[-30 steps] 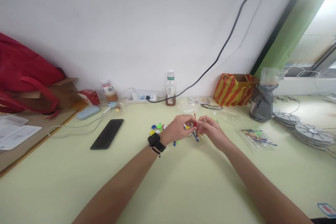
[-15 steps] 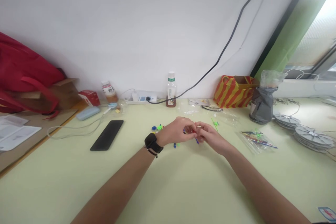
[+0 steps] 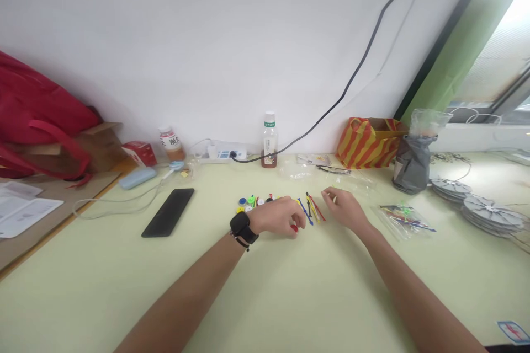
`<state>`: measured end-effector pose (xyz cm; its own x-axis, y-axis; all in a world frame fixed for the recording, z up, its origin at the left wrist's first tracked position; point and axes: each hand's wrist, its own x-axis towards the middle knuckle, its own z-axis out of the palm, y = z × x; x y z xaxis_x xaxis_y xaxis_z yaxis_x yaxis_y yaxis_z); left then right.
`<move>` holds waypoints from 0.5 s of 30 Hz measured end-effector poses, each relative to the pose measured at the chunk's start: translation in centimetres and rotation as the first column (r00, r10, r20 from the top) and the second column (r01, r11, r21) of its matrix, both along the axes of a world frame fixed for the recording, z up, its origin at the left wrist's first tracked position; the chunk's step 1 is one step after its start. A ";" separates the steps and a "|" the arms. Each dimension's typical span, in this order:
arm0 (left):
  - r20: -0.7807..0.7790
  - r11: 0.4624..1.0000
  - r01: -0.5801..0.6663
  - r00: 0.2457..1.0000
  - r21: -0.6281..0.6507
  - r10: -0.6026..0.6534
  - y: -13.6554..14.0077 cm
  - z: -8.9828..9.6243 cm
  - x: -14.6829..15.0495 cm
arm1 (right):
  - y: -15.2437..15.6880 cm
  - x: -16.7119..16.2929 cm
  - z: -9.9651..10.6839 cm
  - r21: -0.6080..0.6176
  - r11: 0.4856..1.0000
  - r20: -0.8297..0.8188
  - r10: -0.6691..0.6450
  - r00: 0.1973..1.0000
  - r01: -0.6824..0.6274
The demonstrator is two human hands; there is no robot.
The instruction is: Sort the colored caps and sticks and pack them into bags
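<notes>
My left hand (image 3: 280,216), with a black watch on its wrist, is closed in a pinch low over the table. A small red round piece (image 3: 294,228) shows between its thumb and fingers. Just beyond that hand lie small coloured discs, among them a blue disc (image 3: 242,202) and a green disc (image 3: 250,199); others are partly covered. Thin plastic sticks lie between my hands, including a blue stick (image 3: 305,212) and a red stick (image 3: 319,210). My right hand (image 3: 345,208) is beside them with fingers curled together; whatever they hold is hidden.
A black phone (image 3: 168,213) lies to the left. Along the wall stand a drink bottle (image 3: 269,143), a power strip (image 3: 226,154) and a striped bag (image 3: 364,143). A clear packet of sticks (image 3: 406,218) and stacked grey discs (image 3: 492,212) are at right.
My hands have come apart: the left moved slightly left and down with the red piece, the right moved right. Sticks between them are now uncovered, while a green piece at right is hidden.
</notes>
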<state>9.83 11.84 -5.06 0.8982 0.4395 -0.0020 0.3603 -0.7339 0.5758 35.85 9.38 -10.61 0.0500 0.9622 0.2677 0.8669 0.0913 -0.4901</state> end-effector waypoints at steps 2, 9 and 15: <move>-0.006 0.998 -0.036 0.999 0.043 0.037 0.3 0.3 -0.4 | 0.4 1.5 -0.1 0.113 0.984 0.061 -0.147 0.987 0.140; 0.046 0.986 -0.129 0.991 0.109 0.125 1.4 0.5 -1.6 | 1.2 4.2 -1.5 0.076 0.967 0.157 -0.253 0.954 0.244; 0.135 0.970 -0.184 0.977 0.161 0.163 1.7 0.8 -2.0 | 1.2 3.5 -1.4 0.028 0.975 0.057 -0.220 0.974 0.218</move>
